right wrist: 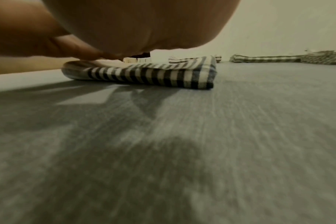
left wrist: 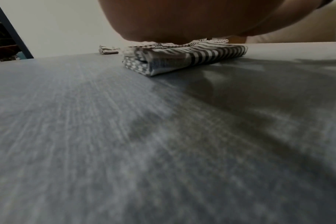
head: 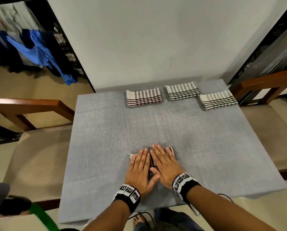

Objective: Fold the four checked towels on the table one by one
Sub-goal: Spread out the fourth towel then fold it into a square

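Three folded towels [head: 144, 98] lie at the table's [head: 106, 130] far edge (fourth seemingly near done), left hand [head: 138, 169] and right hand [head: 164, 165] pressing flat-fingered on the last towel [head: 172, 152], gripping nothing.

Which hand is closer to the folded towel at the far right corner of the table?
Right. The right hand lies on that side, pressing the near towel; the left hand is beside it, farther from the far-right towel.

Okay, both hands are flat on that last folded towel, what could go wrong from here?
1. The near towel shows loose layers at its left end under the left hand; they may spring open when the hands lift.
2. Sliding it toward the three folded towels at the back could drag its folds apart on the table cloth.
3. The right hand may catch a layer in lifting.
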The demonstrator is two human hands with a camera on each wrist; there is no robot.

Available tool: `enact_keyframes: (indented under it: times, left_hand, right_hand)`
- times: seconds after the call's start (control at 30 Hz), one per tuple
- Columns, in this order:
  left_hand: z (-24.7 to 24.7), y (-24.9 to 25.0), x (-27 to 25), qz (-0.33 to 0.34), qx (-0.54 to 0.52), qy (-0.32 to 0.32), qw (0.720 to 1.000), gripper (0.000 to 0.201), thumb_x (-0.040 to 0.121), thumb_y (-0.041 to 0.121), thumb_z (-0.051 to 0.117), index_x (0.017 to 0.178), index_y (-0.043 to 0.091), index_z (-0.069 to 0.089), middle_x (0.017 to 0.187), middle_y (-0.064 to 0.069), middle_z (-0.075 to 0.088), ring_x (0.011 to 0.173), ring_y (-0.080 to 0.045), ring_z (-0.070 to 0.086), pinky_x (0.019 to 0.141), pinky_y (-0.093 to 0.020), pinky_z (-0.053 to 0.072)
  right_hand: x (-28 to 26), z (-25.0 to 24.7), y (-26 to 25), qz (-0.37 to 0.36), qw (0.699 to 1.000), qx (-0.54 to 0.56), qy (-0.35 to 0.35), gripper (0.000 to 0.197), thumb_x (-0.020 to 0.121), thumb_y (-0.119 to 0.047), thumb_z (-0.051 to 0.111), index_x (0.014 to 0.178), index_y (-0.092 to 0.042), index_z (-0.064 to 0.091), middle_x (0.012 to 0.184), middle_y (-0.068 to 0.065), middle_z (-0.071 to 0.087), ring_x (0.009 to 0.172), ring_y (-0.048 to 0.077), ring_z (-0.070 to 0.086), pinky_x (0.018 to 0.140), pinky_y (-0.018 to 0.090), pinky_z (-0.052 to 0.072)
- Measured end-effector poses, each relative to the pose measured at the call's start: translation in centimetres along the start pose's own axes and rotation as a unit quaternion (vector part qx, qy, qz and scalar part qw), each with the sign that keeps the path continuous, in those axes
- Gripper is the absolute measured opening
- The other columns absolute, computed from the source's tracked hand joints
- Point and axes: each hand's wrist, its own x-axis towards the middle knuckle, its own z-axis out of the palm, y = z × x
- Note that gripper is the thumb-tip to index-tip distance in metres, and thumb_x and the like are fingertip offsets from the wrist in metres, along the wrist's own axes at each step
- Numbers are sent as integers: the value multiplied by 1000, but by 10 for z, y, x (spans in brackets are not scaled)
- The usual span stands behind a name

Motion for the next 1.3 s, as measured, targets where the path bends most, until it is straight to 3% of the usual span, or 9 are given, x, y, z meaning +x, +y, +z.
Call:
enact_keyframes:
  times: [0.13,0.3,0.47,0.67,0.9,0.97,1.03,1.13,1.3]
  left_hand:
    - [7,-9,6,-25,-14,-14,1000,95,91,74,21,151,0,27,162,-17,12,150,-30,8,118,-50,12]
    - [8,-8,14,-67,-30,-15,997,97,90,77,17,154,4,19,163,-14,3,151,-28,0,119,-47,6]
    - [14,-13,14,-51,-35,-12,998,103,87,81,22,155,4,11,163,-15,-3,151,-28,-4,120,-52,11]
    - [12,-12,15,-39,-39,-31,998,118,78,89,24,154,0,9,163,-17,-3,150,-31,-7,121,-52,6]
    - [-14,-9,9,-47,-47,-53,996,101,80,82,-6,154,13,-15,158,-8,-29,145,-21,-28,120,-43,-14]
    - [-24,-14,7,-69,-65,-12,995,87,88,74,-2,153,17,-18,159,-6,-28,147,-21,-25,120,-43,-13]
    - [-31,-20,4,-141,-98,44,984,79,94,64,6,156,17,-9,164,-7,-9,151,-24,-8,122,-42,-1]
    - [-34,-32,-1,-236,-150,73,957,72,97,56,19,155,15,11,159,-12,24,144,-30,25,117,-46,23]
    - [-31,-42,-8,-252,-153,67,953,80,90,64,14,155,17,17,154,-11,34,138,-30,34,113,-46,30]
  right_hand:
    - [3,9,9,31,999,15,-21,76,100,-61,14,156,-8,8,164,10,-2,151,24,-6,118,47,5]
    - [7,15,19,30,999,20,-35,76,99,-62,9,156,-14,-4,164,5,-13,150,20,-15,120,45,1]
    - [7,15,21,36,998,25,-34,77,99,-63,14,157,-13,0,164,5,-10,150,19,-14,121,46,5]
    - [8,11,21,31,998,24,-57,81,97,-66,11,156,-13,-8,162,4,-20,148,19,-22,121,44,-5]
    - [5,-5,19,34,997,45,-56,79,94,-66,-2,153,-14,-19,158,4,-28,148,20,-22,120,42,-10]
    - [2,-16,19,91,993,72,-5,81,98,-59,22,154,-15,-15,163,7,-17,150,22,-14,122,43,-1]
    - [1,-25,22,190,975,103,45,84,96,-54,40,157,-14,-1,163,11,10,149,29,13,120,44,17]
    - [6,-31,31,287,947,142,3,86,91,-59,49,155,-13,13,155,14,30,140,32,33,114,44,31]
    - [26,-39,41,338,925,169,-53,74,80,-59,67,135,-14,46,136,11,49,125,29,48,100,42,46]
